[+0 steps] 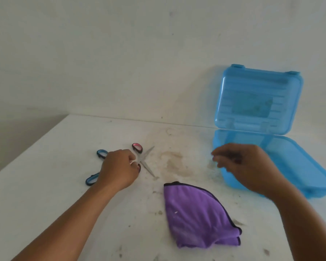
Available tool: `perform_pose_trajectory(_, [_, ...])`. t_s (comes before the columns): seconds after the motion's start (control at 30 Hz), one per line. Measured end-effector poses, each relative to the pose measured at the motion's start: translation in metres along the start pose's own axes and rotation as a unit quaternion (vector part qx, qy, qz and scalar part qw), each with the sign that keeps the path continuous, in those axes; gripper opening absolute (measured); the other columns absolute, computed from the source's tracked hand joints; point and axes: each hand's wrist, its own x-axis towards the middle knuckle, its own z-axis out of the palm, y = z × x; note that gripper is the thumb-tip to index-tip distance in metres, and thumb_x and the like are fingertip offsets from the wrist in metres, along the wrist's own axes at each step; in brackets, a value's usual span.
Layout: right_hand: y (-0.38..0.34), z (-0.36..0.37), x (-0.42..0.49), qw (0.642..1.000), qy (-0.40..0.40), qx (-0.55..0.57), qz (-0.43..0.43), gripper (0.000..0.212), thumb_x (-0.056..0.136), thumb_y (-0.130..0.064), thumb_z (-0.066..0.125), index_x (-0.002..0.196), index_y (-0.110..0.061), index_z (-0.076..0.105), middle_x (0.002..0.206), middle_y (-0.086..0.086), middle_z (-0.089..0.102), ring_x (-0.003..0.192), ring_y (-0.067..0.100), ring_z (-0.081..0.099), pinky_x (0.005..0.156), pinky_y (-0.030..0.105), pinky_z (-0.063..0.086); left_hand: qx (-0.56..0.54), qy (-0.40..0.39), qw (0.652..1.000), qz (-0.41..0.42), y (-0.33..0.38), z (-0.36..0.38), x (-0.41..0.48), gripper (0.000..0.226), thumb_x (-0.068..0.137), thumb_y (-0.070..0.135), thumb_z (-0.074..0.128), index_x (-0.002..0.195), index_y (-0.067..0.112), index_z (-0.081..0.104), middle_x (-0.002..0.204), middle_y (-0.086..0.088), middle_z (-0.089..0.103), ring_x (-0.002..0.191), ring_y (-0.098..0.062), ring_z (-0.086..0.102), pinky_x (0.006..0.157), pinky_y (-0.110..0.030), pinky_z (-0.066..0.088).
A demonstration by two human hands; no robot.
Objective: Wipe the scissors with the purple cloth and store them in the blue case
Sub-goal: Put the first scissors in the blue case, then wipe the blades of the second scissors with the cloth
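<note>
Scissors (pixel 145 161), two pairs, lay on the white table (pixel 45 194) at left of centre, beyond the purple cloth (pixel 196 213). Nearest to me, the cloth was a soft, napped fabric folded into a rounded wedge, edged in dark stitching, lying flat on the stained, speckled tabletop between my two forearms. Just past it, my left hand (pixel 119 170) rested knuckles-up on the scissors, fingers curled together over the pivot area; whether they actually pinched metal I could not tell. From under that hand the pink-handled pair showed one oval loop and two thin, grey metal blades spread in an X. The blue-handled scissors (pixel 96 166) showed two plastic loops protruding at the hand's left side; their blades were hidden. My right hand (pixel 243 164), blurred, hovered over the near left corner of the blue case (pixel 271 157), fingers loosely bent and slightly apart, holding nothing. The case was translucent moulded plastic, rectangular with rounded corners; its shallow base lay on the table, its ribbed lid (pixel 258 98) upright against the pale wall (pixel 120 53).
</note>
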Motion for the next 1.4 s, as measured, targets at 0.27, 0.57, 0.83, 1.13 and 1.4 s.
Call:
perform_pose_trajectory(0.27, [-0.024, 0.049, -0.08, 0.975, -0.199, -0.094, -0.039, 0.017, 0.081, -0.039, 0.078, 0.096, -0.041, 0.072, 0.089, -0.025, 0.068, 0.088, -0.006, 0.062, 0.072, 0.009, 0.049, 0.123, -0.073, 0.99, 0.006, 0.006, 0.024, 0.02, 0.017, 0.086, 0.026, 0.063, 0.097, 0.014, 0.07, 0.097, -0.006, 0.071, 0.088, -0.027, 0.068, 0.065, -0.029, 0.046])
perform_pose_trajectory(0.57, [-0.016, 0.07, -0.103, 0.966, -0.207, -0.13, -0.083, 0.023, 0.086, -0.044, 0.071, 0.106, -0.034, 0.068, 0.097, -0.021, 0.06, 0.085, -0.003, 0.055, 0.073, 0.009, 0.045, -0.155, -0.114, 0.979, -0.073, 0.008, 0.01, 0.015, 0.01, 0.085, 0.011, 0.07, 0.091, 0.018, 0.071, 0.089, -0.007, 0.063, 0.079, -0.024, 0.057, 0.068, -0.029, 0.045])
perform_pose_trajectory(0.83, [-0.022, 0.078, -0.092, 0.996, -0.045, -0.054, 0.048, 0.016, 0.092, -0.032, 0.066, 0.107, -0.04, 0.066, 0.092, -0.023, 0.063, 0.08, -0.003, 0.06, 0.065, 0.006, 0.045, -0.391, -0.136, 0.904, -0.105, -0.011, -0.033, -0.03, 0.015, 0.096, 0.008, 0.06, 0.095, 0.003, 0.074, 0.081, -0.012, 0.061, 0.056, -0.011, 0.044, 0.061, -0.022, 0.04])
perform_pose_trajectory(1.13, [-0.033, 0.102, -0.091, 0.99, -0.096, -0.097, -0.034, 0.033, 0.088, -0.008, 0.064, 0.099, -0.037, 0.077, 0.1, -0.02, 0.053, 0.089, -0.001, 0.056, 0.074, 0.004, 0.043, -0.463, -0.168, 0.863, -0.111, -0.007, -0.035, -0.089, 0.014, 0.093, 0.005, 0.063, 0.088, 0.006, 0.076, 0.09, -0.016, 0.078, 0.086, -0.024, 0.056, 0.072, -0.032, 0.043])
perform_pose_trajectory(1.4, [-0.047, 0.088, -0.089, 0.965, -0.149, -0.206, 0.057, 0.042, 0.09, -0.05, 0.053, 0.073, -0.014, 0.064, 0.065, -0.002, 0.059, 0.059, 0.009, 0.053, 0.065, 0.029, 0.052, -0.452, -0.17, 0.87, -0.104, 0.0, -0.018, -0.09, 0.012, 0.089, 0.013, 0.069, 0.082, 0.013, 0.079, 0.081, -0.01, 0.078, 0.077, -0.018, 0.067, 0.074, -0.03, 0.052])
